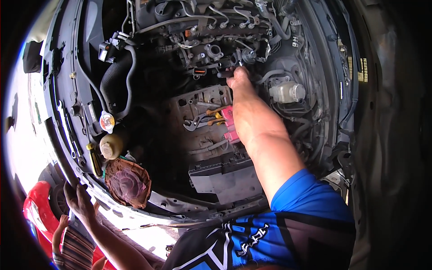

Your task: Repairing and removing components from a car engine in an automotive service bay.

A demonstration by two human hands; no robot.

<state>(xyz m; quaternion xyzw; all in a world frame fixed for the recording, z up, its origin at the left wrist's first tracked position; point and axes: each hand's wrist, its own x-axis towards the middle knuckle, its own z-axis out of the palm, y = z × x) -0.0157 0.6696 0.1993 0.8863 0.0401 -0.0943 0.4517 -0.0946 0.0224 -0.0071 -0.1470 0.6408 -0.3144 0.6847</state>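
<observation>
My right hand [238,77] reaches deep into the engine bay. Its fingers are closed around a black-handled tool [224,74], beside a silver shaft and a round metal engine part [248,56]; the working end is partly hidden. At the lower left, my left hand [81,202] lies by the car's front edge with its dark-stained fingers apart, beside the lower end of a long dark strip [60,153]. Below my right forearm, adjustable pliers [193,123] and orange-handled pliers [217,116] rest on the metal battery tray [182,105] next to a pink-red block [230,123].
A yellow-and-black screwdriver [94,160], wrenches [67,130] and a crumpled cloth bundle [129,182] lie along the front panel. A black box [222,173] and a fluid reservoir [288,92] flank my right arm. Another person's hand [63,221] shows near a red car [40,207].
</observation>
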